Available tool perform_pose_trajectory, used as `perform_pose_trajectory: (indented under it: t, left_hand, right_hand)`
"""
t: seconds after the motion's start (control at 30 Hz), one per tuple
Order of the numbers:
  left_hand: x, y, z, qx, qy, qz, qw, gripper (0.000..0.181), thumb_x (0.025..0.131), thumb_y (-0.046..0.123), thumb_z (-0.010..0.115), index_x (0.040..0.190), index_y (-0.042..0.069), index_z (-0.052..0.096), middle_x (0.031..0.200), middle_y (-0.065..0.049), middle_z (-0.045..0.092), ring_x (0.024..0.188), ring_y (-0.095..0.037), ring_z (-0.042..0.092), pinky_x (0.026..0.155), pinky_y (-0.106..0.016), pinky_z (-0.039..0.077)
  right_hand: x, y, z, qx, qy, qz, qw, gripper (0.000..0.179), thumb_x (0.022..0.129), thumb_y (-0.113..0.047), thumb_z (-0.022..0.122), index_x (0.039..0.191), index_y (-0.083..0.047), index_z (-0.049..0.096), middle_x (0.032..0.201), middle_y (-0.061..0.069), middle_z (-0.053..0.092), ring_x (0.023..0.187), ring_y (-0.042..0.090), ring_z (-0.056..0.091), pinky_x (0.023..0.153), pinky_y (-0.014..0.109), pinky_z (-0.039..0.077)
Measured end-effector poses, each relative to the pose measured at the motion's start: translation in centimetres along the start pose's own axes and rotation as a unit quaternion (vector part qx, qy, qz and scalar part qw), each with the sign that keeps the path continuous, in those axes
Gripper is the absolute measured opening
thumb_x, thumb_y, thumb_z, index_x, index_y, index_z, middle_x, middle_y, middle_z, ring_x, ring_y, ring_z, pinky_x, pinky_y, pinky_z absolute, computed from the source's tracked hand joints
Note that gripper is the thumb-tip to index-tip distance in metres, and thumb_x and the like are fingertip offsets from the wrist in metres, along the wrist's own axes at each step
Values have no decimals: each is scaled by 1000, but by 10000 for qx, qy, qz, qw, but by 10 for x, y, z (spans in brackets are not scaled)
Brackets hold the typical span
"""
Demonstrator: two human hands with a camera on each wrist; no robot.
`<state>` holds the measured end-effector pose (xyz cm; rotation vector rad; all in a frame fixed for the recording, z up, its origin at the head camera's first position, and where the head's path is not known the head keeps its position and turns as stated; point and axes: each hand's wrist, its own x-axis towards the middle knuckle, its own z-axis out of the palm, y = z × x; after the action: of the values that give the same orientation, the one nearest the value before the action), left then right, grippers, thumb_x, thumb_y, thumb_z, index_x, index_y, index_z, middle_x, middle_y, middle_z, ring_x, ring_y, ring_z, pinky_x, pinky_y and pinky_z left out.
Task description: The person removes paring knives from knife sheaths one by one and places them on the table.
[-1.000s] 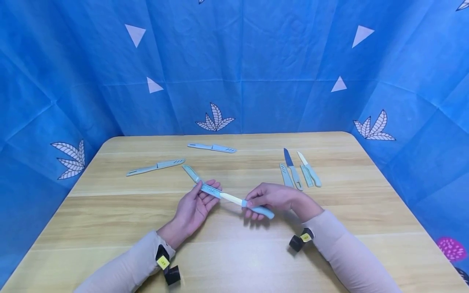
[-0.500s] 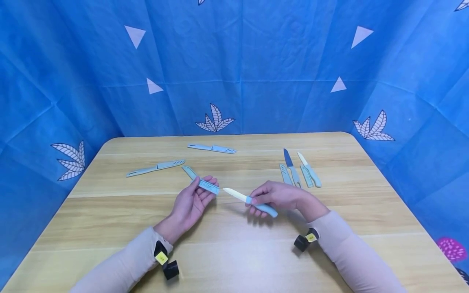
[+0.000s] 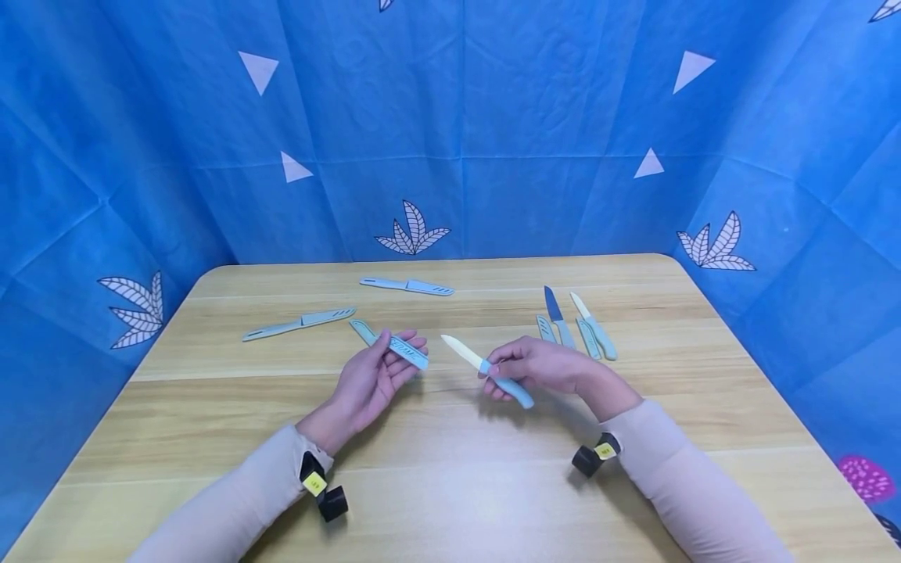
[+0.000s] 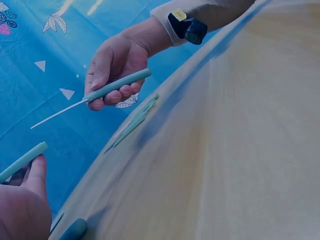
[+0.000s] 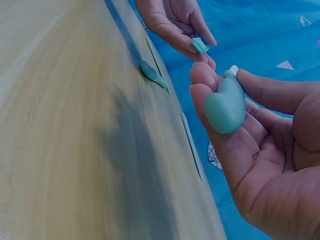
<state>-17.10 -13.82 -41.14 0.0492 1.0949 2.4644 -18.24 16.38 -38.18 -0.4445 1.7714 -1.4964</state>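
My left hand point(image 3: 362, 387) holds a light blue knife sheath point(image 3: 411, 353) between thumb and fingers, with raised lettering facing up. My right hand point(image 3: 545, 366) grips a small paring knife point(image 3: 511, 391) by its pale blue handle, the white blade bare and pointing up and left. A short gap separates the blade tip from the mouth of the sheath. The left wrist view shows the knife point(image 4: 120, 85) edge-on above the table, near the sheath point(image 4: 22, 161). From the right wrist, the handle's rounded butt point(image 5: 225, 107) faces the camera and hides most of the blade.
A green handle point(image 3: 362, 331) lies just beyond my left hand, partly covered. Two sheathed knives, one at left point(image 3: 299, 323) and one farther back point(image 3: 407, 286), lie on the wooden table point(image 3: 450, 485). Behind my right hand are a dark-bladed knife point(image 3: 556, 309), a white-bladed knife point(image 3: 598, 332) and sheaths.
The white blade has come out of the sheath it was partly in. My right hand has moved slightly right and away, and the knife tip now points more upward.
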Motion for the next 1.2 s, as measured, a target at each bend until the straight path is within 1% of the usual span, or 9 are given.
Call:
perform_pose_trajectory:
  t: [0.1, 0.23, 0.33, 0.5, 0.7, 0.87, 0.97, 1.1, 1.2]
  left_hand:
    - [2, 2, 1, 141, 50, -14, 9999, 51, 108, 30, 33, 145, -5, 33, 146, -27, 39, 136, -34, 38, 104, -36, 45]
    - [6, 3, 2, 299, 123, -42, 9995, 48, 108, 27, 35, 144, -5, 36, 136, -23, 53, 132, -33, 45, 102, -37, 47]
    - [9, 4, 3, 383, 116, -58, 9992, 48, 108, 26, 35, 143, -6, 36, 131, -21, 58, 129, -32, 49, 101, -36, 48]
    - [13, 5, 4, 416, 45, -77, 9991, 48, 108, 25, 36, 144, -7, 35, 129, -21, 59, 126, -32, 52, 101, -37, 48]
    - [17, 7, 8, 502, 39, -93, 9987, 46, 108, 25, 37, 141, -7, 39, 122, -18, 63, 127, -33, 51, 100, -36, 48]
    - [22, 9, 11, 579, 50, -114, 9982, 45, 107, 26, 39, 140, -5, 41, 122, -17, 64, 124, -33, 54, 99, -35, 49]
    - [25, 10, 14, 604, 51, -123, 9981, 44, 107, 26, 41, 139, -4, 43, 121, -17, 64, 120, -31, 58, 99, -35, 49]
    - [30, 11, 18, 636, 33, -140, 9979, 43, 106, 26, 43, 138, -3, 45, 120, -16, 65, 118, -30, 59, 99, -35, 50]
    - [34, 12, 21, 660, 11, -157, 9977, 42, 106, 25, 44, 137, -3, 46, 124, -18, 63, 119, -30, 59, 99, -34, 50]
  right_hand:
    - [-1, -2, -2, 22, 64, -25, 10000, 39, 99, -16, 58, 121, 15, 55, 110, 25, 66, 96, 32, 66, 90, 46, 56]
    - [-2, -4, -5, 44, 167, -45, 9998, 38, 100, -15, 57, 122, 16, 53, 109, 23, 67, 98, 32, 66, 91, 47, 55]
    - [-3, -6, -6, 18, 244, -35, 9997, 37, 100, -15, 56, 122, 15, 53, 110, 22, 68, 100, 33, 66, 92, 48, 54]
    - [-4, -9, -7, -32, 376, -12, 9993, 35, 101, -14, 54, 122, 13, 53, 113, 24, 66, 99, 29, 66, 91, 48, 54]
    - [-6, -12, -9, -37, 565, -53, 9984, 34, 102, -14, 52, 124, 12, 53, 114, 24, 65, 101, 32, 65, 92, 49, 53]
    - [-6, -14, -11, -85, 750, -62, 9971, 37, 102, -17, 54, 126, 12, 54, 114, 29, 62, 103, 40, 62, 82, 40, 57]
    - [-6, -14, -12, -137, 845, -85, 9963, 36, 102, -18, 54, 125, 11, 55, 112, 28, 63, 104, 43, 61, 78, 36, 58]
    - [-5, -14, -14, -162, 914, -123, 9956, 32, 102, -16, 52, 122, 8, 57, 113, 28, 63, 108, 45, 60, 86, 44, 57]
    - [-5, -15, -15, -168, 951, -129, 9952, 30, 103, -15, 51, 122, 7, 57, 115, 29, 63, 111, 47, 58, 93, 49, 53]
